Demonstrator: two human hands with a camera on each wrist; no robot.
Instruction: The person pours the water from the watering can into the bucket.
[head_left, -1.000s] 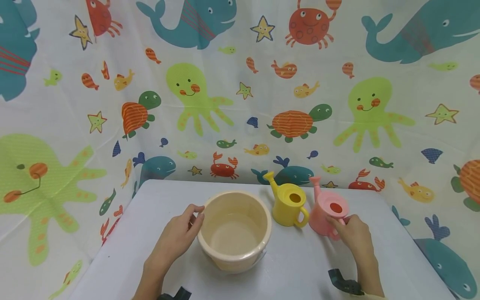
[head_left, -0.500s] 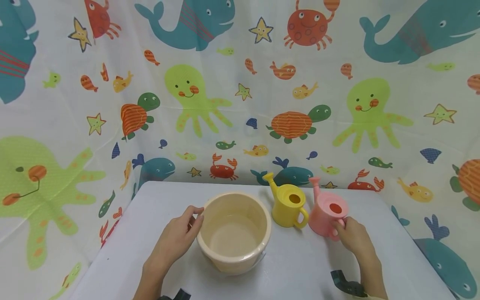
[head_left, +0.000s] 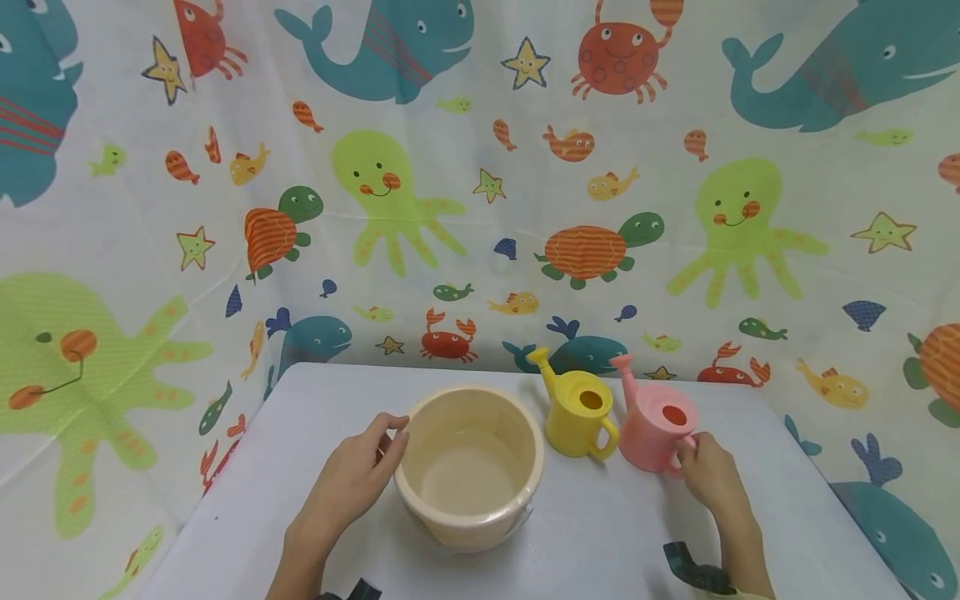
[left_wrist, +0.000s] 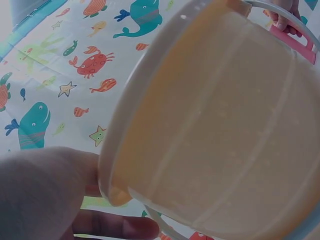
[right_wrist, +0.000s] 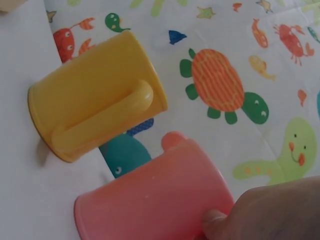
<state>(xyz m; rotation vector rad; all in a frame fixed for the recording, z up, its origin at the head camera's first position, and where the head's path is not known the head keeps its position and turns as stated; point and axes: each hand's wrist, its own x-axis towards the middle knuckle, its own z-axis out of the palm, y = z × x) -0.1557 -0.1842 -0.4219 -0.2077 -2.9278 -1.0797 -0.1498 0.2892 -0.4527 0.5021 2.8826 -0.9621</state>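
Observation:
A cream bucket (head_left: 467,523) stands upright on the white table, its inside visible from above. My left hand (head_left: 356,473) holds its left rim; in the left wrist view one finger (left_wrist: 117,226) lies along the outside below the rim. My right hand (head_left: 712,473) grips the handle of a pink watering can (head_left: 651,433), with the thumb near the top of the handle. The can's spout points to the back left. Right beside it stands a yellow watering can (head_left: 573,425), untouched, its handle facing the right hand. Most of the pink handle is hidden in the right wrist view.
The white table (head_left: 585,533) ends at a cloth (head_left: 480,208) with printed sea animals, which hangs behind and at both sides. A thin bail handle (left_wrist: 167,227) hangs on the bucket. Dark straps sit on both wrists.
My right hand has shifted its hold lower and further right onto the pink can's handle. The pink can's spout has leaned a little left. The left hand and bucket stay put.

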